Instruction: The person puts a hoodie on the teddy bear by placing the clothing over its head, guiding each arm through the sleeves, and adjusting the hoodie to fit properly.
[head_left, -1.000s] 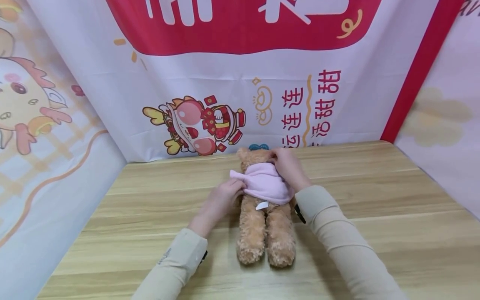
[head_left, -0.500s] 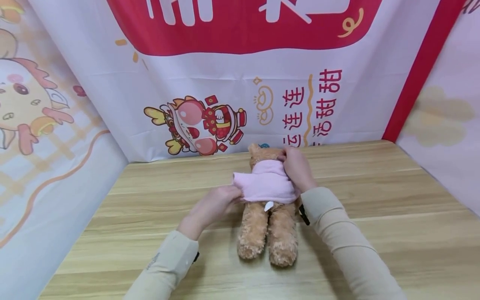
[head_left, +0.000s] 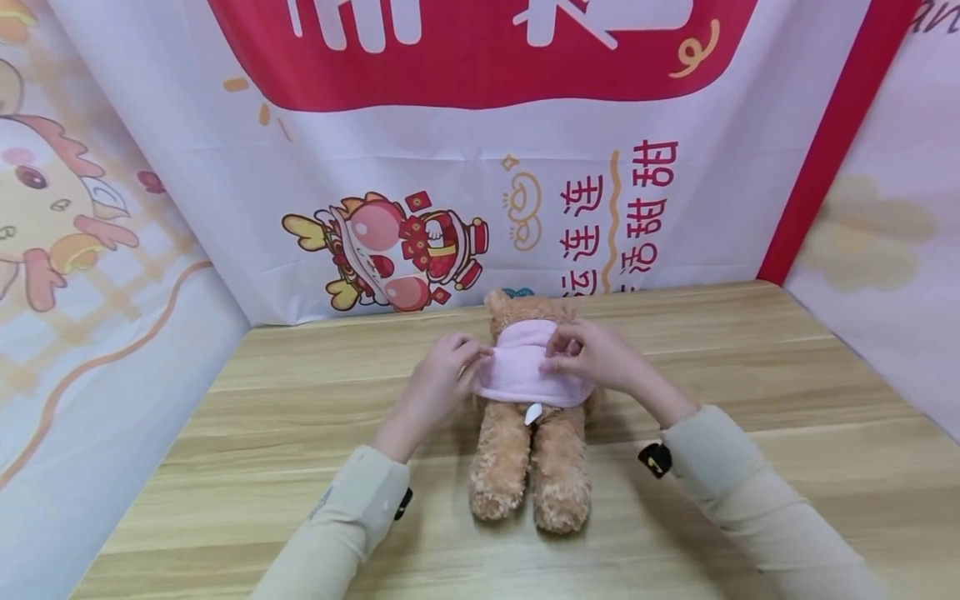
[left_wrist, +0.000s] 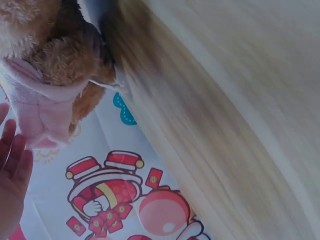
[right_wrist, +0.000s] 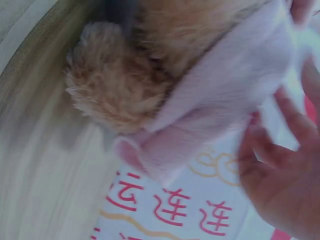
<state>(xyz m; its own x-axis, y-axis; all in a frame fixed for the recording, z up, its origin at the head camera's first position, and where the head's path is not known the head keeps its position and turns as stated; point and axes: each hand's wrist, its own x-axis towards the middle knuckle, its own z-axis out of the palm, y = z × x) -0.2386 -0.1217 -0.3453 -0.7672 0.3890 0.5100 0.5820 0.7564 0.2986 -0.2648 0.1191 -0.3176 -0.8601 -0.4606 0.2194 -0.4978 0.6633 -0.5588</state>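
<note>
Where the pink fleecy shirt (head_left: pixel 517 379) ends, shaggy tubular bear legs (head_left: pixel 499 462) emerge.

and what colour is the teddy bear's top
The top on the teddy bear is pale pink, seen best in the head view.

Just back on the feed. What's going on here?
A person's left hand and right hand are both at a pink garment on a brown teddy bear, which lies on a wooden table. The garment covers the bear's torso, with a white tag showing below it. The hands are toward opposite sides; whether either grips the cloth is unclear.
</note>
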